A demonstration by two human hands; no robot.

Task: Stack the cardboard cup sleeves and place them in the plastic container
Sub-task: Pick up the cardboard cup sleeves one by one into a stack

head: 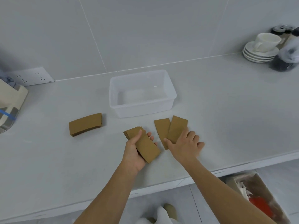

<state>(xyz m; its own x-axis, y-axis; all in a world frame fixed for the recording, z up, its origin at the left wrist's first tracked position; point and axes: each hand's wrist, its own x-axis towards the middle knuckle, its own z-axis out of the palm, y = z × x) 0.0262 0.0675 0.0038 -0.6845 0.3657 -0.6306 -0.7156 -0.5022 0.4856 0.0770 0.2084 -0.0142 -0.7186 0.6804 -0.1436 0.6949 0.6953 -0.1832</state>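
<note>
My left hand (135, 152) grips a small stack of flat brown cardboard cup sleeves (144, 143) just above the counter. My right hand (186, 145) lies with fingers spread on the near end of a sleeve (177, 128) that overlaps another sleeve (161, 129) on the counter. A further sleeve pile (85, 124) rests alone to the left. The clear plastic container (168, 84) stands empty behind them, in the middle of the counter.
White cup and stacked saucers (260, 49) sit at the back right beside dark jars (284, 60). A wall socket (30, 76) and a beige bag (11, 102) are at the left. A cardboard box (258, 198) stands on the floor below the counter edge.
</note>
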